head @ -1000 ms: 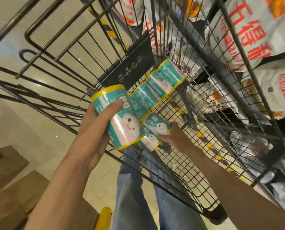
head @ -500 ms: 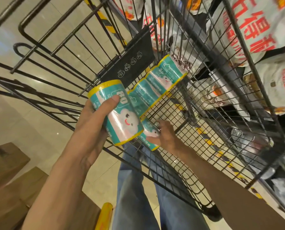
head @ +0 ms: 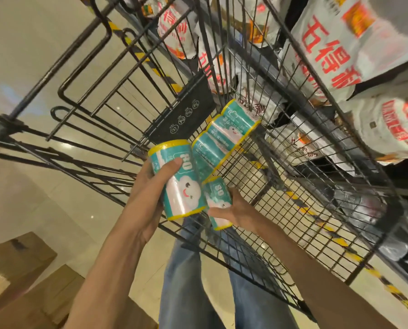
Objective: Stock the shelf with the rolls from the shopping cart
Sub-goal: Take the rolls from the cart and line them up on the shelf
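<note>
Right hand [head: 234, 210] has lifted a second teal yellow-rimmed plastic roll [head: 216, 198] off the black wire cart [head: 281, 210] floor; left hand [head: 150, 198] wraps another roll [head: 179, 184]. Three remain in cart [head: 224, 136]. Keep both grips firm, clear the rim.

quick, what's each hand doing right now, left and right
Left hand: fingers curled round a large teal roll, held above the cart.
Right hand: fingers gripping a smaller teal roll inside the shopping cart.

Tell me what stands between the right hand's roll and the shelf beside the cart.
The cart's wire side wall does: the right hand grips its roll inside the basket, shelf bags beyond the mesh. It must lift over the rim.
</note>
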